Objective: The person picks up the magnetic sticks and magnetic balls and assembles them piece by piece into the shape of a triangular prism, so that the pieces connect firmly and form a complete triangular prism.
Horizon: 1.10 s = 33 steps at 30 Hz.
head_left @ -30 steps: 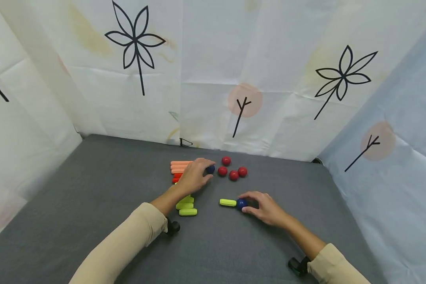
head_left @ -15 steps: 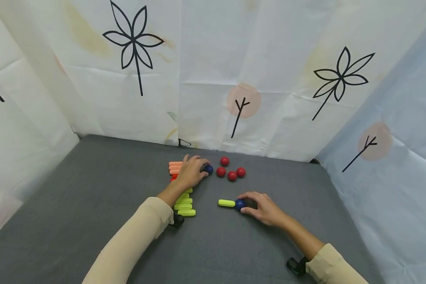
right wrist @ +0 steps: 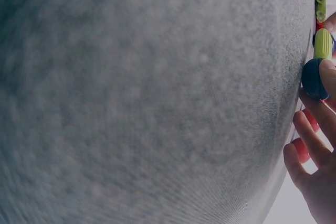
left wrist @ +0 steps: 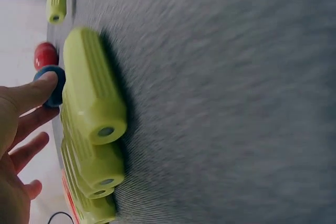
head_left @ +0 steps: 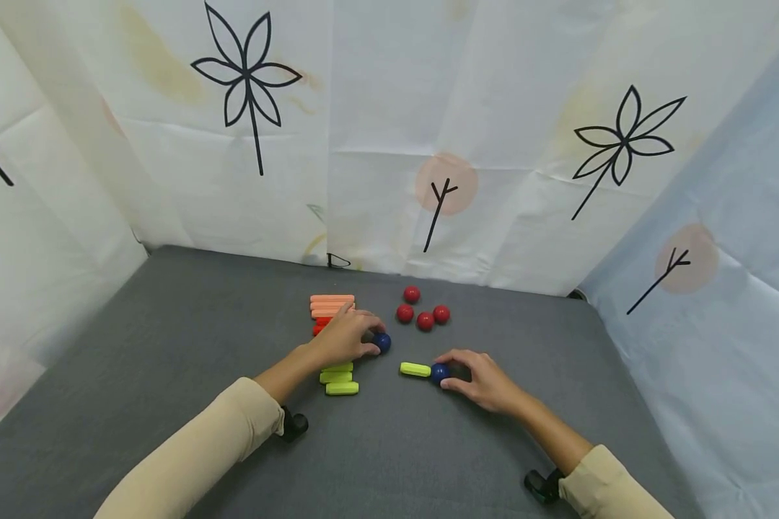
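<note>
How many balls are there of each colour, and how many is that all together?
Red balls: 4
Blue balls: 2
Total: 6

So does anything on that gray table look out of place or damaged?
Nothing looks spilled or damaged. The one oddity is a yellow stick lying apart from the row of yellow sticks, its end against the blue ball in the right hand; that looks deliberate.
</note>
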Each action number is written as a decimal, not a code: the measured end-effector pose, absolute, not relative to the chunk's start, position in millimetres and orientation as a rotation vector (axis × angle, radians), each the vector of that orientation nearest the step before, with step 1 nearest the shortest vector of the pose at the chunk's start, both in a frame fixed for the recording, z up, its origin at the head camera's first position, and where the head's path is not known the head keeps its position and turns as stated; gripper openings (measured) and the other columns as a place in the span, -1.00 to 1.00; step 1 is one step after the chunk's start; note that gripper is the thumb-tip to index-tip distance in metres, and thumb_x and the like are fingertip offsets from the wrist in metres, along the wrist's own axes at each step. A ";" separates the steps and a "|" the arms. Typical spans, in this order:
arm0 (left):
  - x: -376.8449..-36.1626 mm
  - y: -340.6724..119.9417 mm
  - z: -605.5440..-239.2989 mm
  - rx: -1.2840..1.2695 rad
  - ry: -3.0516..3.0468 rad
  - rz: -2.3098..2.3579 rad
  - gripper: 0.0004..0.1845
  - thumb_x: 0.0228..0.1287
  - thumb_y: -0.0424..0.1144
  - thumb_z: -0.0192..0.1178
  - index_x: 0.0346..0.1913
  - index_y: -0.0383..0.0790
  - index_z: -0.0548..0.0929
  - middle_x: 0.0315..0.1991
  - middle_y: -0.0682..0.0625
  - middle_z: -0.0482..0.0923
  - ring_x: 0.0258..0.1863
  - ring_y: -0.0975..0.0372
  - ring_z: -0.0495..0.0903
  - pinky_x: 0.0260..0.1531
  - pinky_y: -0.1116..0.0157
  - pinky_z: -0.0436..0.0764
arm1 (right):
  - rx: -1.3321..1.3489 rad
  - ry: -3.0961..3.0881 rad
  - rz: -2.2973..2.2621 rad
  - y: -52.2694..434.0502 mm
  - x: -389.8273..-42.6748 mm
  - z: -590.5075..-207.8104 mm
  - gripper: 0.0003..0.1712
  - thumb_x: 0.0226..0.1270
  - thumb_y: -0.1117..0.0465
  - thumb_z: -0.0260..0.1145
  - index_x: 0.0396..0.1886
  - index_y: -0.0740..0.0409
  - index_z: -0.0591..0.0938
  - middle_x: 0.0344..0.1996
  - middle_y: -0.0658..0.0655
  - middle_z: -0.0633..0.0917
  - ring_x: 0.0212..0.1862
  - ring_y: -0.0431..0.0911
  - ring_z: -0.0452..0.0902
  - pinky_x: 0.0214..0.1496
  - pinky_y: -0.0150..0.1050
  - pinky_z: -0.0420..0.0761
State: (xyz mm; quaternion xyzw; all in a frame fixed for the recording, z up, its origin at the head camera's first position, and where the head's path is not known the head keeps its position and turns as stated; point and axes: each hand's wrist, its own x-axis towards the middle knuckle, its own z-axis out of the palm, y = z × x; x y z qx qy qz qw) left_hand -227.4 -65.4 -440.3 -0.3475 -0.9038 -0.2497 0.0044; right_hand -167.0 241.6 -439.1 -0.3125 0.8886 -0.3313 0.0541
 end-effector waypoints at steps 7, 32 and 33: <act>-209.0 -59.7 -438.0 -1.191 -2.851 -0.852 -0.62 0.14 -0.22 0.48 0.03 -0.19 0.70 -0.02 0.01 0.69 0.13 0.15 0.58 0.39 -0.24 0.02 | -0.923 2.715 -1.016 241.7 -167.1 -438.6 -0.62 0.31 0.19 0.42 0.10 0.16 0.65 0.01 0.05 0.72 0.11 -0.02 0.62 0.13 0.08 0.55; -175.7 -113.4 -438.6 -1.162 -2.740 -0.877 -0.69 0.13 -0.09 0.48 -0.07 -0.09 0.79 -0.13 0.10 0.64 -0.15 0.24 0.57 -0.09 0.11 0.55 | -0.955 2.681 -0.922 249.8 -154.1 -430.5 -0.61 0.37 0.15 0.37 0.13 0.20 0.63 0.06 0.10 0.69 0.13 0.03 0.59 0.16 0.11 0.52; -173.2 -117.9 -439.8 -1.167 -2.729 -0.876 -0.71 0.13 -0.07 0.49 -0.10 -0.07 0.80 -0.17 0.12 0.63 -0.23 0.28 0.55 -0.17 0.19 0.55 | -0.944 2.688 -0.920 250.3 -152.9 -430.3 -0.62 0.36 0.14 0.39 0.11 0.19 0.64 0.04 0.08 0.70 0.12 0.01 0.60 0.15 0.09 0.54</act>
